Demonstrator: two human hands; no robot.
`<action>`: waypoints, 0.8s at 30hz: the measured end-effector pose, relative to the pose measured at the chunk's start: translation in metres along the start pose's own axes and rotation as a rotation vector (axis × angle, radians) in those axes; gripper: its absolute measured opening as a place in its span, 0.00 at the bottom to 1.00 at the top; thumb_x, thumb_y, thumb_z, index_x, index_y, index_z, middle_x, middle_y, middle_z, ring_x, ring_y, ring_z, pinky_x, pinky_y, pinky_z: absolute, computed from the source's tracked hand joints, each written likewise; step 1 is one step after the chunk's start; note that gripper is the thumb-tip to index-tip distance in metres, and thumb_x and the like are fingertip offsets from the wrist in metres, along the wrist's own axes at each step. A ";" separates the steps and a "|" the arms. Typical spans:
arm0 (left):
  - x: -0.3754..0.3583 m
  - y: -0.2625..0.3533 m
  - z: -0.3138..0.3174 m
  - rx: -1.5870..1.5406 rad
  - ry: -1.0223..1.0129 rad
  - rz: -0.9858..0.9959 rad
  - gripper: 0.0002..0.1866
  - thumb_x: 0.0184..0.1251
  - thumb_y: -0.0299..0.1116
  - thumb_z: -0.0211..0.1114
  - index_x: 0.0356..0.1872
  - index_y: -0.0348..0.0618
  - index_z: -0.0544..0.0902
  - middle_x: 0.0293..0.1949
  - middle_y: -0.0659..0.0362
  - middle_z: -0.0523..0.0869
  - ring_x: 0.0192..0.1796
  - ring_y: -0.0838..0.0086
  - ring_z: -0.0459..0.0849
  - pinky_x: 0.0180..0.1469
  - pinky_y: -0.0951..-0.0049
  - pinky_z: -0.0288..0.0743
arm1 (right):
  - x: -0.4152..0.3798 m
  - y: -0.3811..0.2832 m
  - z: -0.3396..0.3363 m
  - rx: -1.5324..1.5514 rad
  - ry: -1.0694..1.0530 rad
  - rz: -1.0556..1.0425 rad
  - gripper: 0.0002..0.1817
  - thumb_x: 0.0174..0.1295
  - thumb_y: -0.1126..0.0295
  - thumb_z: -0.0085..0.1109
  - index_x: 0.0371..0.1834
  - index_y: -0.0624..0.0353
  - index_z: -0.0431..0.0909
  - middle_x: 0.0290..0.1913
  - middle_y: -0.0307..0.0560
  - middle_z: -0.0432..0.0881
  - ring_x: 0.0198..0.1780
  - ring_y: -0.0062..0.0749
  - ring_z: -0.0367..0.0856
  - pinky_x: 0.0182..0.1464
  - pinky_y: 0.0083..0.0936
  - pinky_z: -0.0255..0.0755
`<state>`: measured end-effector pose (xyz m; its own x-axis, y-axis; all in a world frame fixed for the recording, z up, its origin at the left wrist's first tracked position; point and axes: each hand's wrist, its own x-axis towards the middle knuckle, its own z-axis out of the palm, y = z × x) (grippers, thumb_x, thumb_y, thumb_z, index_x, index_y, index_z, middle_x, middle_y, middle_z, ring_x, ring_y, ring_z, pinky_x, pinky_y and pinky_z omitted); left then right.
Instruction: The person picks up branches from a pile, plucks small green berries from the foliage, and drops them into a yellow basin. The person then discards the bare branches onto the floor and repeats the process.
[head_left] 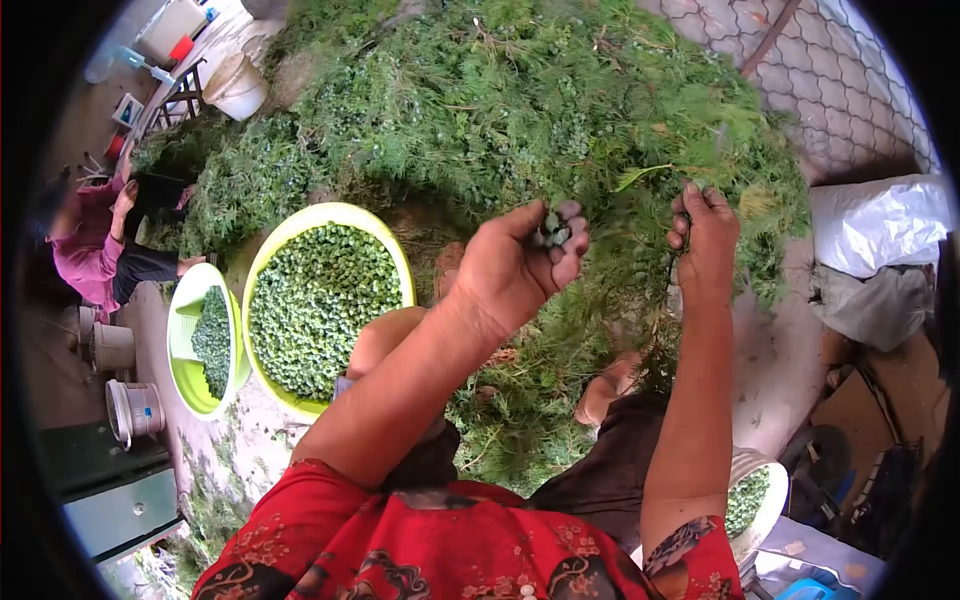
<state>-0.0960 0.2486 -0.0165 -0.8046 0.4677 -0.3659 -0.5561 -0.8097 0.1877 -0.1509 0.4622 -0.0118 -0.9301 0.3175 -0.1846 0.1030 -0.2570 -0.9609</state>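
fingers of the left hand curled together around a small clutch of grey-green, knobbly round seed cones, cupped against the palm with the thumb side up. cones look light, hard and dry-skinned; loose in the cup, so a judgement: they would roll out if the hand tipped, best kept in a closed palm rather than pinched.

right hand raised just beside it, fingers pinched shut on a thin green feathery sprig of the foliage. sprig looks soft, limp, very light; likely to bend rather than snap, so the stem near the cones seems the sensible place to grip, with the cone itself pulled off by the fingertips.

beyond both hands, a big heap of cut green conifer branches fills the ground ahead, spilling down toward the person's knees. to the left of the heap, a large round yellow-green plastic basin sits nearly full of the same cones, its near rim close to the left forearm. touching its left rim, a smaller lime-green plastic basin holds a lesser pile. a white slatted basket with more cones stands by the right elbow.

farther left, another person in a pink top sits at the heap's edge. wire mesh fence at top right.
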 end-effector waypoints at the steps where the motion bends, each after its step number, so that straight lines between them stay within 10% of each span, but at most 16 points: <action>1: -0.002 0.003 0.005 -0.025 -0.021 0.022 0.14 0.72 0.37 0.46 0.42 0.35 0.70 0.40 0.50 0.77 0.38 0.64 0.78 0.39 0.72 0.79 | 0.000 0.001 0.000 -0.001 -0.035 0.007 0.05 0.63 0.71 0.53 0.37 0.62 0.75 0.25 0.38 0.73 0.19 0.16 0.62 0.17 0.16 0.56; 10: -0.026 0.014 0.023 0.042 -0.097 0.086 0.15 0.68 0.28 0.46 0.51 0.29 0.69 0.49 0.45 0.74 0.46 0.56 0.79 0.51 0.63 0.77 | -0.009 0.010 0.011 -0.055 -0.169 0.038 0.06 0.63 0.70 0.55 0.37 0.61 0.76 0.25 0.39 0.73 0.20 0.17 0.64 0.17 0.17 0.57; 24: -0.016 -0.002 0.011 0.854 0.055 0.470 0.10 0.68 0.28 0.54 0.47 0.40 0.79 0.29 0.63 0.81 0.23 0.84 0.76 0.22 0.87 0.69 | -0.059 0.002 0.043 0.128 -0.656 0.448 0.09 0.55 0.69 0.65 0.33 0.58 0.74 0.24 0.32 0.69 0.20 0.15 0.63 0.18 0.15 0.56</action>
<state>-0.0840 0.2465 -0.0013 -0.9841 0.1281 -0.1232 -0.1626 -0.3696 0.9149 -0.1105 0.4041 0.0064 -0.8319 -0.4310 -0.3497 0.5109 -0.3485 -0.7858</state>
